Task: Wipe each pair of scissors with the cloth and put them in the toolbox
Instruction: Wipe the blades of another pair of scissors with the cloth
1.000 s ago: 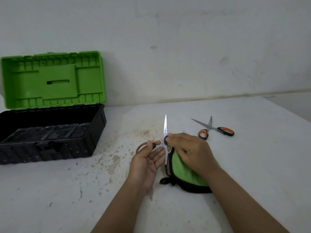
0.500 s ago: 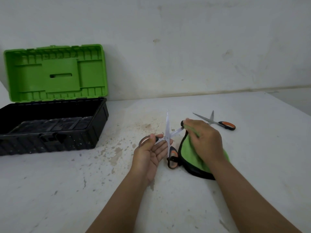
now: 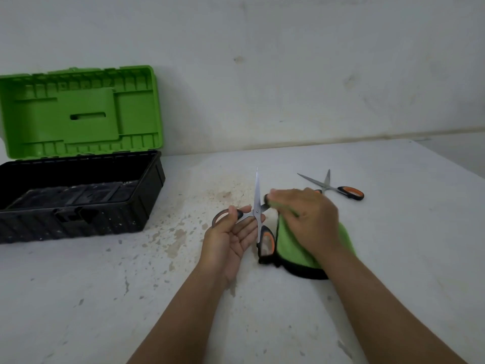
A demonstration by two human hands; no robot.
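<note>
While thumb-pinning scissors [image 3: 258,214], left fingers [image 3: 246,229] straight; right fingers [image 3: 283,195] around cloth [image 3: 291,245].

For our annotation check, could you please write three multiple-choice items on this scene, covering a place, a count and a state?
1. Where does the second pair of scissors lie?
A in the toolbox
B on the table beyond the right hand
C under the cloth

2. How many pairs of scissors show?
A one
B two
C three

3. The toolbox lid is:
A shut
B missing
C open, upright

Answers:
1 B, it lies on the table past the right hand.
2 B, one held by the left hand, one lying.
3 C, the green lid stands behind the black base.
</note>
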